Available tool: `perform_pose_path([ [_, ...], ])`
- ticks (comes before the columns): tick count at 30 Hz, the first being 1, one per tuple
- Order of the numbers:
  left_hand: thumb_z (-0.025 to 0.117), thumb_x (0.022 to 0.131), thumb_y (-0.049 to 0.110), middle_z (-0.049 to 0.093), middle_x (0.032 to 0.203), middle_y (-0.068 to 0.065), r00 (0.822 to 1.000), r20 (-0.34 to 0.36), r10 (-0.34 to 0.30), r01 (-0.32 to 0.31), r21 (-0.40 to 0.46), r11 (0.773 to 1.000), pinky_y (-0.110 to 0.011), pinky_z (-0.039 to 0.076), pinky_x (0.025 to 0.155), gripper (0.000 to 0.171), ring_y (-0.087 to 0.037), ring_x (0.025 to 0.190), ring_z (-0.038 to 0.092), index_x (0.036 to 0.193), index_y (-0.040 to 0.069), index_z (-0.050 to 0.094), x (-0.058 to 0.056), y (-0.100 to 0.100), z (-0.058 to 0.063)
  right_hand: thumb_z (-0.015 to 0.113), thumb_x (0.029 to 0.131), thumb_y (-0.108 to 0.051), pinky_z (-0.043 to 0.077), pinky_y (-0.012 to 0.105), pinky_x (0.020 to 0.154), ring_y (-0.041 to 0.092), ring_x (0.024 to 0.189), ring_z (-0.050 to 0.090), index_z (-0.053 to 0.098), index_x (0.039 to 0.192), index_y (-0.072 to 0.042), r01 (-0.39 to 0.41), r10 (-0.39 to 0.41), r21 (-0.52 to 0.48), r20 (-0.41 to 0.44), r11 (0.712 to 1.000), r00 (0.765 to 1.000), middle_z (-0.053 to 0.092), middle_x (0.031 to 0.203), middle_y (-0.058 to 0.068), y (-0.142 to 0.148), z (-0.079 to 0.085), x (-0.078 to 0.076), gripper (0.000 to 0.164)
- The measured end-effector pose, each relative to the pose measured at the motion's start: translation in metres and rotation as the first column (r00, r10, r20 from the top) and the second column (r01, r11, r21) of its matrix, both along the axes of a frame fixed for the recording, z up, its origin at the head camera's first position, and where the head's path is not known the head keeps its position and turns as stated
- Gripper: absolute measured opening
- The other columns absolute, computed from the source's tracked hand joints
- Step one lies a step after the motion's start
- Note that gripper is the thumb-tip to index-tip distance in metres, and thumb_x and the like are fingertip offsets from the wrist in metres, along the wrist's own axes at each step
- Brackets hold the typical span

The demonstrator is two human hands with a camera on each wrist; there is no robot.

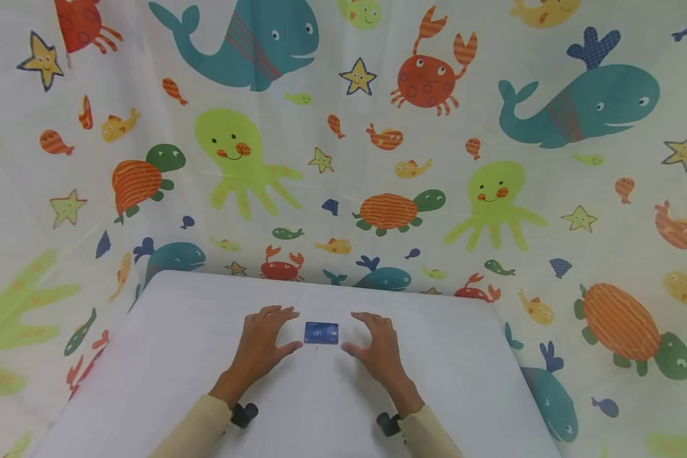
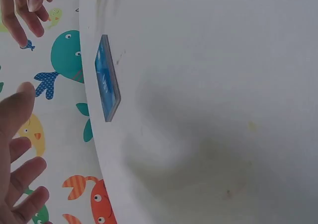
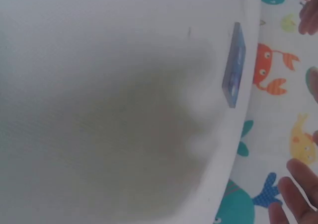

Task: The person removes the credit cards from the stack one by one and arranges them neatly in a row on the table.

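Observation:
A blue bank card (image 1: 321, 340) with a small chip lies flat on the white table, between the two hands. From the side, in the left wrist view, the card (image 2: 105, 82) shows a thick layered grey edge; whether it is one piece or a stack I cannot tell. To its left hovers my left hand (image 1: 260, 342), thumb and fingers spread, touching nothing. My right hand (image 1: 380, 346) mirrors it on the other side, also spread and apart from the card. Neither hand holds anything.
A white-covered table (image 1: 298, 407) extends under both forearms. Behind and around it hangs a curtain (image 1: 320, 178) printed with sea animals. A dark wrist camera (image 1: 243, 415) sits on the left wrist and another camera (image 1: 388, 423) on the right.

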State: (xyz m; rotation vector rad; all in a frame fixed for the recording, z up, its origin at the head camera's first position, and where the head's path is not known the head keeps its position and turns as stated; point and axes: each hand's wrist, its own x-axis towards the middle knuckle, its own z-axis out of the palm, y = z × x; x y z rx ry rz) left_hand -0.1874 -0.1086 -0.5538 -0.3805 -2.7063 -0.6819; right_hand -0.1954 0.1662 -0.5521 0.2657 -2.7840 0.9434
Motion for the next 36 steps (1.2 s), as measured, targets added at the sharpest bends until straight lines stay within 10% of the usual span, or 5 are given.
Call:
perform_pose_path([
  [36,0.097,0.079,0.028,0.077,0.13,-0.002,0.993,0.117,-0.023,0.01,0.104,0.995,-0.049,0.048,0.1,0.053,-0.027,0.127,0.061,0.127,0.018,0.077,-0.024,0.011,-0.038,0.092,0.084,-0.027,0.042,0.062,0.119,0.029,0.132,0.059,0.071,0.134,-0.026,-0.09,0.084,0.056,0.106,0.994,0.991,0.071,0.139,0.002,-0.02,-0.037,-0.027,0.054],
])
